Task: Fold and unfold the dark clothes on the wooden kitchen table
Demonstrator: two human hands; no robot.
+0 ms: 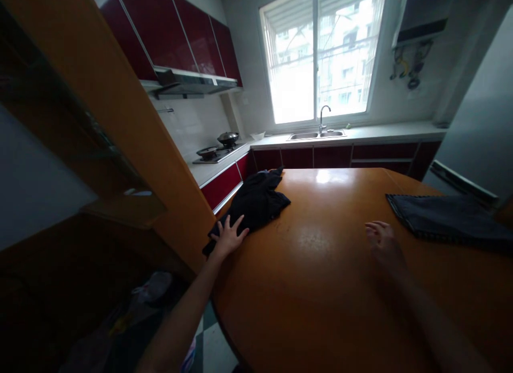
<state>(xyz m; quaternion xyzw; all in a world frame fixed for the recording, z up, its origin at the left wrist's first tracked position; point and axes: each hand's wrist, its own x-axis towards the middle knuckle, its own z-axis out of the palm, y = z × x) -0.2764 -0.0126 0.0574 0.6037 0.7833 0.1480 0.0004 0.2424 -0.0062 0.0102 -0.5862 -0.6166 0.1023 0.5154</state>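
A crumpled black garment [256, 199] lies on the left side of the wooden table [320, 287]. My left hand [229, 236] rests on its near end, fingers spread. Over the table's right half is my right hand [382, 242], fingers loosely bent and slightly blurred, with nothing visible in them. To the right of that hand lies a dark blue-grey folded cloth [449, 218], apart from the fingers. What kind of garment the black one is, I cannot tell.
Beyond the table, a counter carries a sink [304, 136] with a tap, and a stove [218, 155] with two pans. A wooden cabinet frame [160, 148] stands close on the left, with bagged items [156, 287] below. At the right is a large grey appliance [476, 127].
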